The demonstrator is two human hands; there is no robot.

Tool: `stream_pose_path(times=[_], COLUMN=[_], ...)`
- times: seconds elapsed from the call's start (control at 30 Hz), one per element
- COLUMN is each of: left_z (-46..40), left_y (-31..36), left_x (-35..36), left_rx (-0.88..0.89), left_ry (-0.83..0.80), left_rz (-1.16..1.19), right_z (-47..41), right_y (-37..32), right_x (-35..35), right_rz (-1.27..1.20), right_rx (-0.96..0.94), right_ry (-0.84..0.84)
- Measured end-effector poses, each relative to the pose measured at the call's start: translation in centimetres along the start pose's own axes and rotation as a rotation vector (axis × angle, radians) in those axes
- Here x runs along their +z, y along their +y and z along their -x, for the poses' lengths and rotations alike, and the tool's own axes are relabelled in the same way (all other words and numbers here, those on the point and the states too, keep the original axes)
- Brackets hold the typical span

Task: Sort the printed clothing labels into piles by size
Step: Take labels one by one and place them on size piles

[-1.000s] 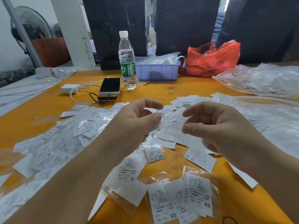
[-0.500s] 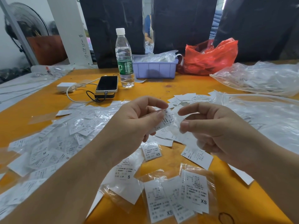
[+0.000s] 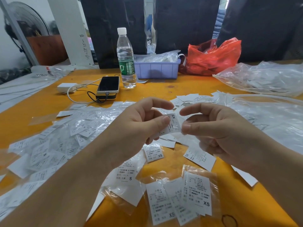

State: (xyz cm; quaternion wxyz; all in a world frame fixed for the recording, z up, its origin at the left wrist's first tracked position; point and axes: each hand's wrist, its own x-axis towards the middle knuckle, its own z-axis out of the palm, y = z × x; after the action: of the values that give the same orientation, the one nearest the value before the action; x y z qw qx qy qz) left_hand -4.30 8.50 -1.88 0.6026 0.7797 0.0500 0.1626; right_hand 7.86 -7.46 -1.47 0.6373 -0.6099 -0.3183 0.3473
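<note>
Orange tabletop (image 3: 188,89) is covered on its left side by a wide scatter of loose labels (image 3: 54,145), many in clear plastic sleeves, with an M readable on one. Behind that scatter a white charger (image 3: 66,87) is seen with its cable running to a phone (image 3: 108,84) laid face up on a dark block, and a water bottle (image 3: 126,59) is stood upright just beside the phone. A lilac bin (image 3: 157,69) stuffed with bagged labels is placed behind the bottle.

Above the middle of the table a single XS label (image 3: 172,124) is held in the air between both hands. It is pinched by the left hand (image 3: 139,126) between thumb and curled fingers, with the forefinger raised above it. Its right edge is pinched by the right hand (image 3: 219,130), thumb underneath and forefinger arched over the top.

Below the hands a label marked S (image 3: 126,174) is laid on a small heap, a sleeved label marked XS (image 3: 153,153) is lying just beside it, and a bagged stack of XS labels (image 3: 183,200) is set nearest the camera. A label marked XL (image 3: 200,158) is seen under the right wrist.

Farther right a red plastic bag (image 3: 213,56) is slumped at the back edge, and clear plastic bags (image 3: 265,77) are spread over the right side.
</note>
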Motion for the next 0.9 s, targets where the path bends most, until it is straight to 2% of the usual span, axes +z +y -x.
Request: stream_pose_path(times=[0.57,0.7,0.9], left_z=[0.3,0.3,0.1], left_y=[0.5,0.4,0.6], left_x=[0.7,0.3,-0.3], left_rx=[-0.042,-0.048,-0.057], left_ry=[-0.005,0.044,0.128], left_rz=[-0.034,-0.079,0.05], right_z=[-0.1,0.0,-0.1], right_y=[0.2,0.2,0.2], right_x=[-0.1,-0.2,-0.2], right_rz=[0.01,0.029,0.055], right_rx=[0.009,0.01,0.009], right_ry=[-0.031,-0.031,0.012])
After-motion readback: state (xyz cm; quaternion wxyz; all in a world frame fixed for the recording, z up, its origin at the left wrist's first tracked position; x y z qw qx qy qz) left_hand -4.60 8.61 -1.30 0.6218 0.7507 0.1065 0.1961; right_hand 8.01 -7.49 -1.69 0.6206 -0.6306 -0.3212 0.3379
